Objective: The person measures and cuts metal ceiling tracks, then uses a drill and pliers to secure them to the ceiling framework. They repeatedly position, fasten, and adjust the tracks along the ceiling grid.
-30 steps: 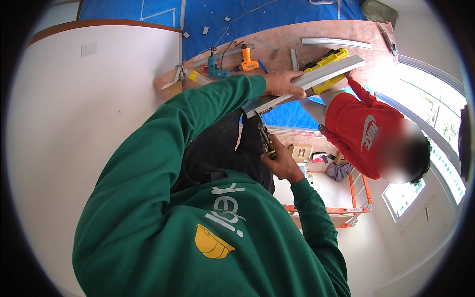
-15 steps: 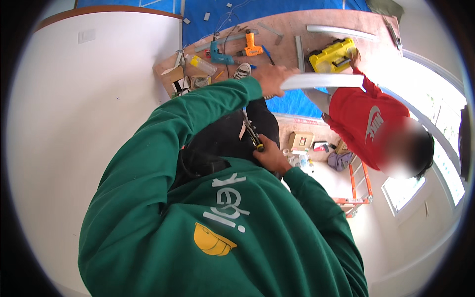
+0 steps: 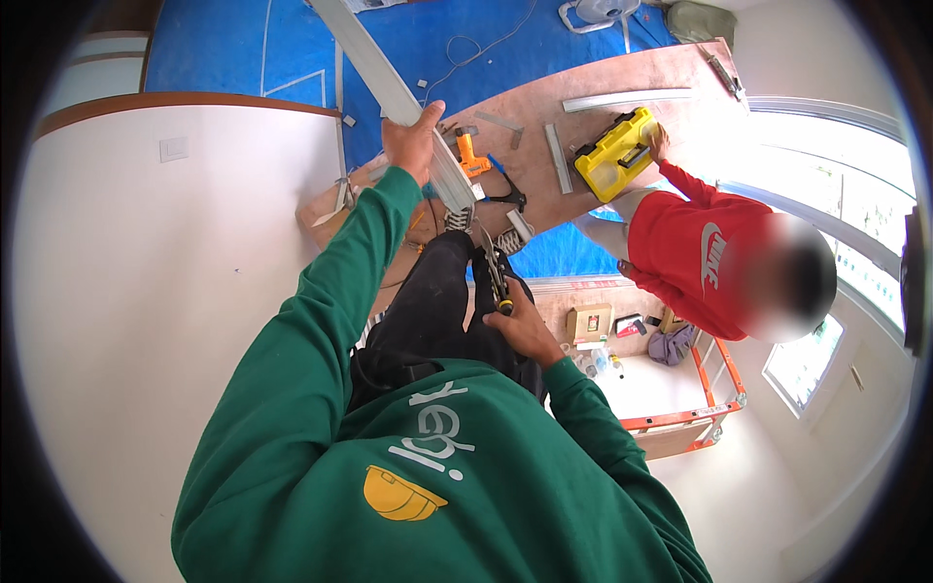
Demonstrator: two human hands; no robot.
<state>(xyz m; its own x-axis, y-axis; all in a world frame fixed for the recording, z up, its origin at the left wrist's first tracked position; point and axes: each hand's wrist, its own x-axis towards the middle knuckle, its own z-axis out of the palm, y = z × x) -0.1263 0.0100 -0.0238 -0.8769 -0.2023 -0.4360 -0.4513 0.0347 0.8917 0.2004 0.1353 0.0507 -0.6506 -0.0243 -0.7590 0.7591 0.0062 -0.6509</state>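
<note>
We have the pale metal channel (image 3: pixel 364 63) in our left hand (image 3: pixel 413 146); the fingers are wrapped about its edge nearer the wall, the thumb laid along its face, so the grip sits toward the lower end and the greater length runs away from us; its long axis slants from beside our shoes (image 3: pixel 459 221) up and to the left, over the blue floor sheet (image 3: pixel 214 68) and out past the picture's top edge. Our right hand (image 3: pixel 525 325) is closed round the dark, yellow-tipped handles of a plier-like tool (image 3: pixel 499 282), which points up and slightly left – more steeply than the channel does; from the right-hand fingers, the channel's near end lies ahead and to the left, just beyond the tool's tip in this view; whether they touch we cannot tell for depth, nor whether the tool's jaws are parted. The left hand is much the nearer to the channel; the right is lower, close to our thigh – and well apart from the co-worker's hand (image 3: pixel 659 144) at the yellow case (image 3: pixel 617 155).
</note>
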